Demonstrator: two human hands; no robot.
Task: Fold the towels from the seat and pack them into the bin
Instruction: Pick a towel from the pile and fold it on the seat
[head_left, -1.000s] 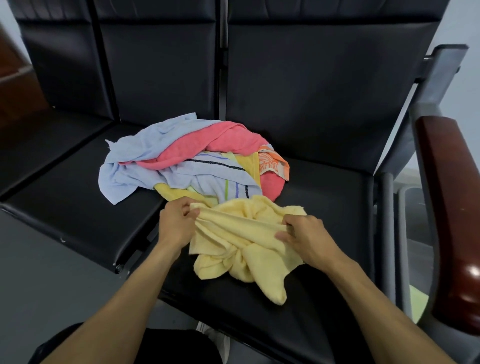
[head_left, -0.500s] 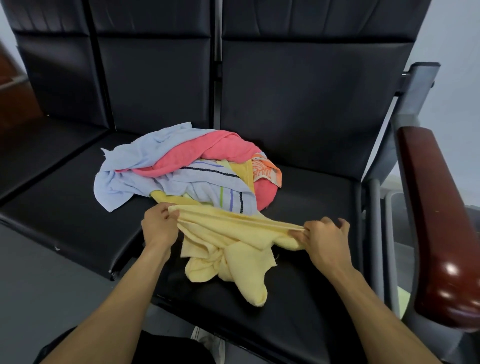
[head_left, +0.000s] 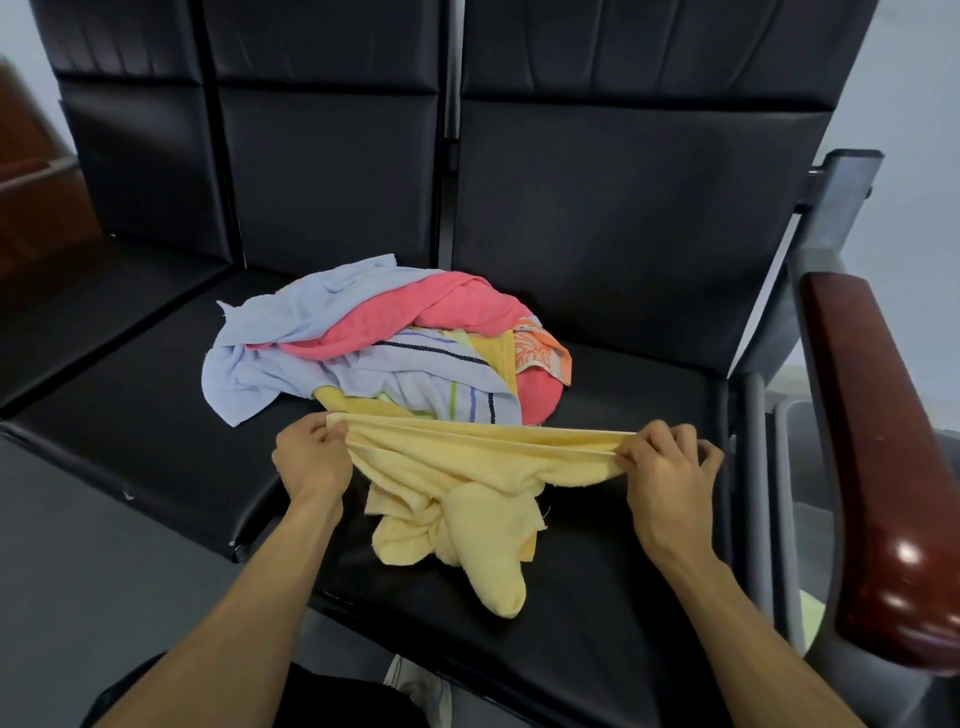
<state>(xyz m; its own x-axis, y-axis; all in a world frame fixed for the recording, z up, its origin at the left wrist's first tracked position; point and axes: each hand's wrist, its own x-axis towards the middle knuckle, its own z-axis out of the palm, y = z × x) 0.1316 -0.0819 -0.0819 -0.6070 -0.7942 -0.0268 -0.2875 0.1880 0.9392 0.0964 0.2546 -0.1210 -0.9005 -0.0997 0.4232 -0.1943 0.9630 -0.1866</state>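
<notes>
My left hand (head_left: 311, 457) pinches one end of the yellow towel (head_left: 467, 483) between thumb and curled fingers (head_left: 332, 431). My right hand (head_left: 667, 467) pinches the other end, thumb and first fingers closed on the cloth; its outer fingers fan out loosely toward the armrest side.

The top edge of the yellow towel runs taut between the two hands as a bunched band, nearly level. Below that band the rest hangs crumpled onto the black seat (head_left: 623, 571), with one rolled lobe lying toward the front edge of the cushion. I cannot tell which corners I am holding, since the edge is gathered.

Just behind the stretched edge sits the pile of remaining towels:
- light blue towel (head_left: 270, 332), spread to the left across the seam between two cushions
- pink towel (head_left: 415, 317), twisted across the top and curling down the right side
- striped white towel (head_left: 415, 374), under the pink one, touching the yellow towel's far edge
- orange patterned towel (head_left: 540, 353), at the right rim of the pile
- a strip of darker yellow cloth between striped and orange, possibly a separate towel

A wooden armrest (head_left: 878, 457) on a grey frame stands to my right, well apart from the towels.
</notes>
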